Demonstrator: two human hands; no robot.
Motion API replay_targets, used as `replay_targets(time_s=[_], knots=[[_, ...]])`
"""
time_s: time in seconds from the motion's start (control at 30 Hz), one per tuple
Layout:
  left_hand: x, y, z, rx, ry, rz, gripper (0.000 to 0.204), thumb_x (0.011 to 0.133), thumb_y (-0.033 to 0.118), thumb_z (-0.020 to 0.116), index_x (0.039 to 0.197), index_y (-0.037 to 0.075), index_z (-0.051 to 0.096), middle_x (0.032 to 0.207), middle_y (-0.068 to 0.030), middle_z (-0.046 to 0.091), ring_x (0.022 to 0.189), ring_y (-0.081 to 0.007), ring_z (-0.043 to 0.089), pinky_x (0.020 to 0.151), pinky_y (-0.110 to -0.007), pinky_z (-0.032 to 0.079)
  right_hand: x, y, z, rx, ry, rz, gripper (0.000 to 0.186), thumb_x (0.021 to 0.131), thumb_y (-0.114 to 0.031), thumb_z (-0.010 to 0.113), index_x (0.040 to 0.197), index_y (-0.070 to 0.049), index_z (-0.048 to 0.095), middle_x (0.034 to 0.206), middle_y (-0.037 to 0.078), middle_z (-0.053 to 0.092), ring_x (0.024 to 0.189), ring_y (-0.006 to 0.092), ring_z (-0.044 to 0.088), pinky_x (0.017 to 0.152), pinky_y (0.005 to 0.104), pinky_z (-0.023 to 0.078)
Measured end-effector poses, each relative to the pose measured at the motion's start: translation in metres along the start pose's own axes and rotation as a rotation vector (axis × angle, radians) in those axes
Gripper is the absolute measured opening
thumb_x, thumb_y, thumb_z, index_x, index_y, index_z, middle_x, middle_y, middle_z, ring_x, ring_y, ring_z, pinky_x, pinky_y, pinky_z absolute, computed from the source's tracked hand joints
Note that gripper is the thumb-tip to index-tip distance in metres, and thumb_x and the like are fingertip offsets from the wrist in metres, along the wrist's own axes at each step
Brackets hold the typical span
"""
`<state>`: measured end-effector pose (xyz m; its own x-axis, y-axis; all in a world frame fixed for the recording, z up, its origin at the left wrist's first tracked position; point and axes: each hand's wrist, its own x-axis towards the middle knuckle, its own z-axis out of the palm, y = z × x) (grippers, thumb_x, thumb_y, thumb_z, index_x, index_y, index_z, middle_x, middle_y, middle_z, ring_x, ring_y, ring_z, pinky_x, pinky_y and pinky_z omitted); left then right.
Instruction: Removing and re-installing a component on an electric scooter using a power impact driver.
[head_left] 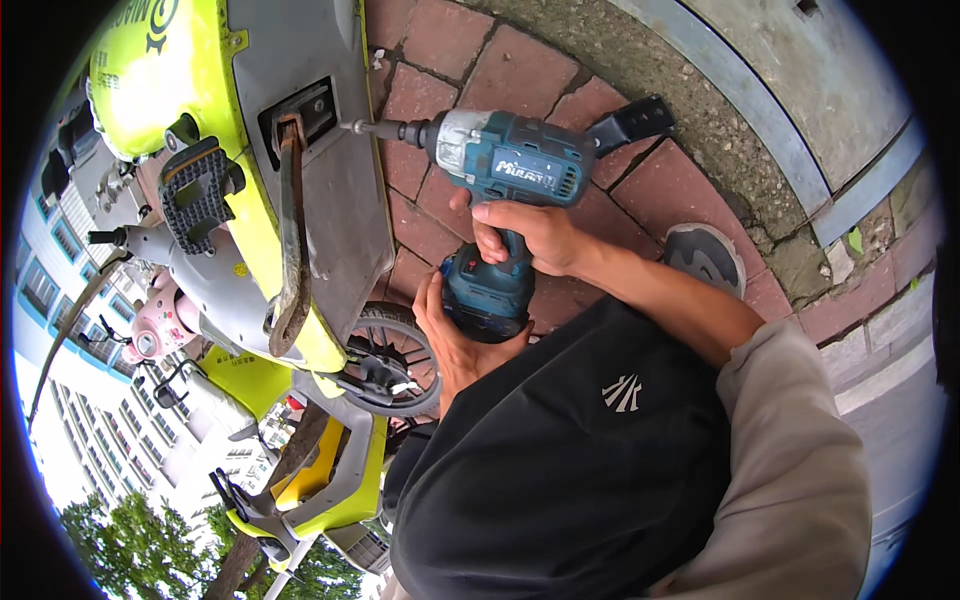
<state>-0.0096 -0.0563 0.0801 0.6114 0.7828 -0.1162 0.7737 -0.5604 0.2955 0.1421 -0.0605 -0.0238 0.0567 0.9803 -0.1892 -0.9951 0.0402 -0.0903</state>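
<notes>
A teal cordless impact driver lies level across the middle, its long bit pointing left. My right hand is wrapped round its grip, with the index finger by the trigger. Low on the tool, my left hand cups the battery. The bit tip is close to a dark recess in the grey side panel of a yellow-green scooter; whether it touches a screw there I cannot tell. A worn metal crank arm runs down from that recess.
A black pedal juts out beside the panel, and a spoked wheel stands below it. Red paving bricks lie underneath, bordered by a stone kerb. A grey shoe is at the right. More scooters stand at lower left.
</notes>
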Motion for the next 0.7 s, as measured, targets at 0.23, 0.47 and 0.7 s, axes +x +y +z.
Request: replay_targets(time_s=[0.23, 0.47, 0.7], knots=[[-0.010, -0.013, 0.006, -0.442, -0.450, -0.186, 0.110, 0.053, 0.022, 0.094, 0.140, 0.001, 0.031, 0.130, -0.0215, 0.049, 0.117, -0.0384, 0.056, 0.102, -0.043, 0.043, -0.050, 0.009, 0.004, -0.157, 0.608, 0.019, 0.019, 0.096, -0.012, 0.057, 0.112, -0.004, 0.057, 0.065, 0.004, 0.054, 0.056, 0.0125, 0.051, 0.057, 0.0278, 0.043], [0.004, 0.005, 0.019, -0.442, -0.426, -0.072, 0.107, 0.053, 0.023, 0.094, 0.139, 0.000, 0.034, 0.129, -0.0215, 0.049, 0.118, -0.0385, 0.055, 0.100, -0.044, 0.044, -0.053, -0.006, -0.011, -0.175, 0.595, -0.046, 0.019, 0.095, -0.010, 0.056, 0.113, -0.002, 0.056, 0.067, 0.005, 0.054, 0.057, 0.0132, 0.052, 0.056, 0.0289, 0.044], [0.006, 0.008, 0.019, -0.448, -0.322, -0.038, 0.106, 0.050, 0.022, 0.095, 0.136, 0.000, 0.037, 0.126, -0.0224, 0.049, 0.118, -0.0401, 0.053, 0.101, -0.045, 0.043, -0.048, -0.011, -0.003, -0.228, 0.524, -0.011, 0.019, 0.096, -0.010, 0.054, 0.113, -0.002, 0.055, 0.066, 0.004, 0.052, 0.058, 0.0129, 0.052, 0.058, 0.0290, 0.044]])
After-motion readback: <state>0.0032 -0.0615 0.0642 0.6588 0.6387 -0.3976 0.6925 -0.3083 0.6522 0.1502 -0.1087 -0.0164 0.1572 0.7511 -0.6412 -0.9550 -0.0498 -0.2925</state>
